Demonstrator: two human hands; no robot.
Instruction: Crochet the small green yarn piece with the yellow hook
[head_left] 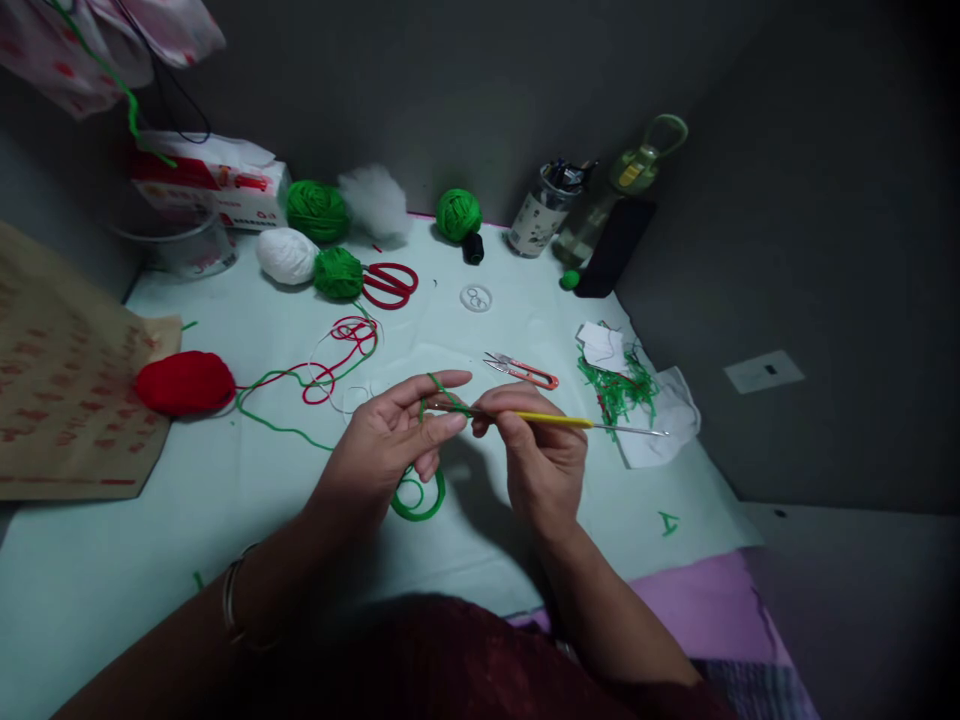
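My right hand is closed around a crochet hook with a yellow handle, its metal tip reaching left toward my other hand. Green yarn loops over the index finger of my left hand, whose thumb and fingers pinch the yarn near the hook's tip. The small piece of work between the fingertips is mostly hidden. Below my left hand, a coiled green strand lies on the cloth. Just beyond my right hand are orange-handled thread snips.
A red yarn ball sits left by a brown paper bag. Green balls, a white ball and red scissors lie at the back. Yarn scraps, a pen jar, bottle and phone stand right.
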